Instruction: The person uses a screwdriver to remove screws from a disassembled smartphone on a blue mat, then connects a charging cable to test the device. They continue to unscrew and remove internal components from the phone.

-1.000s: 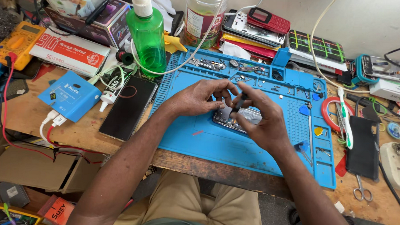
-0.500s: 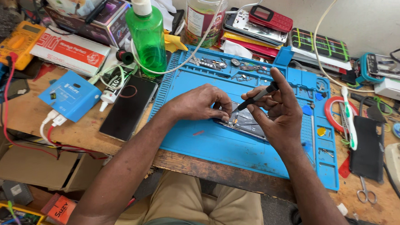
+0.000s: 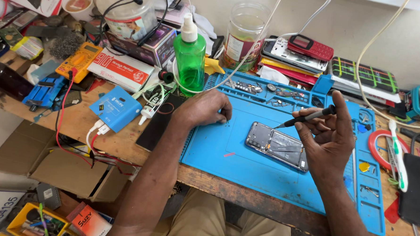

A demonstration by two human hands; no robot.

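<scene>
An opened phone (image 3: 277, 145) with its back off lies on the blue work mat (image 3: 245, 171). My right hand (image 3: 329, 137) holds a slim dark screwdriver (image 3: 304, 118) lifted above the phone, tip pointing left and down. My left hand (image 3: 204, 108) rests on the mat to the left of the phone, fingers curled with their tips pressed on the mat. Whether it pinches something small I cannot tell.
A green spray bottle (image 3: 189, 55) and a glass jar (image 3: 243, 37) stand behind the mat. A blue box (image 3: 115, 108) with cables, a yellow multimeter (image 3: 79, 61) and a black tablet (image 3: 159, 123) lie left. Phones (image 3: 310, 47), a toothbrush (image 3: 397, 154) and red tape (image 3: 381, 149) sit right.
My left hand left the phone and moved left onto the mat. The right hand lifted the screwdriver off the phone. The phone now lies uncovered.
</scene>
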